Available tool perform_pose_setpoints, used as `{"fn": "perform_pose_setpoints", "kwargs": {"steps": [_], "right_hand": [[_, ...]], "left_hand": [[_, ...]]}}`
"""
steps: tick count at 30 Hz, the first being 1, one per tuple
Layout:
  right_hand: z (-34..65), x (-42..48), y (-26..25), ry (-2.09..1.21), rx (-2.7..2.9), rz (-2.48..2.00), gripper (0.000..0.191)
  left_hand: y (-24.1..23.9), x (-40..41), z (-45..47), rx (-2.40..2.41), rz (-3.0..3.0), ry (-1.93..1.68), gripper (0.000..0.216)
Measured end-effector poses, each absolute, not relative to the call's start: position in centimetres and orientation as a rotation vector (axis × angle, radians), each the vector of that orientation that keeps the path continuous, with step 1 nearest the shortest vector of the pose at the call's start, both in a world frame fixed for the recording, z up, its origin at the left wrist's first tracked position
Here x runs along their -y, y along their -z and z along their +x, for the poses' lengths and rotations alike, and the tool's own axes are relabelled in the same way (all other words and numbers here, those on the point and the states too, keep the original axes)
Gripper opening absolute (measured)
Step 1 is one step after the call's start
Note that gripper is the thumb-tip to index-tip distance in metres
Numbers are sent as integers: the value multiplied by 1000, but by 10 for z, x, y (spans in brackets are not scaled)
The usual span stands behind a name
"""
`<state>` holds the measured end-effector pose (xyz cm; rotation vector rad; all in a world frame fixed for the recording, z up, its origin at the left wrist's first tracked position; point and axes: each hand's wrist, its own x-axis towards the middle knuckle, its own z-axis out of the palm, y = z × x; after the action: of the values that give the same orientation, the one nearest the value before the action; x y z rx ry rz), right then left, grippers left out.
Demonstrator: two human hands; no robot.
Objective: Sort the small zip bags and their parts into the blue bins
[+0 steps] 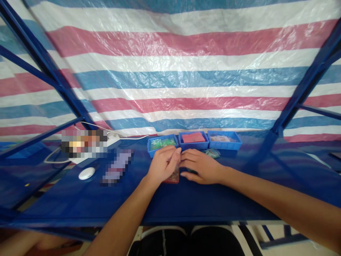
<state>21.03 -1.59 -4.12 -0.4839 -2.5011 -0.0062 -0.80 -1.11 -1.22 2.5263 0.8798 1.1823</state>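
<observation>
Both hands meet at the middle of a blue table. My left hand is curled, fingers pinched on a small clear packet with red contents that pokes out below it. My right hand lies beside it, fingers bent and touching the same packet and the left fingertips. Just behind the hands stand three small blue bins: the left bin holds green packets, the middle bin red ones, the right bin pale ones. A loose greenish packet lies by my right hand.
A white mouse and white cables lie on the table's left part, next to blurred-out items. Dark blue frame bars rise at both sides. A red, white and blue striped tarp hangs close behind the bins.
</observation>
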Motion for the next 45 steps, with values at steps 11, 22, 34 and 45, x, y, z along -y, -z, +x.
{"fn": "perform_pose_setpoints", "kwargs": {"steps": [11, 22, 34, 45], "right_hand": [[191, 31, 42, -185, 2724, -384, 62], [196, 28, 45, -46, 2706, -364, 30], [224, -5, 43, -654, 1684, -745, 19], [225, -18, 48, -914, 1450, -700, 29]], "left_hand": [[11, 12, -5, -892, 2525, -1261, 47], [11, 9, -6, -917, 2483, -1218, 46], [6, 10, -1, -918, 2371, -1196, 40], [26, -9, -2, -1081, 2192, -1174, 25]]}}
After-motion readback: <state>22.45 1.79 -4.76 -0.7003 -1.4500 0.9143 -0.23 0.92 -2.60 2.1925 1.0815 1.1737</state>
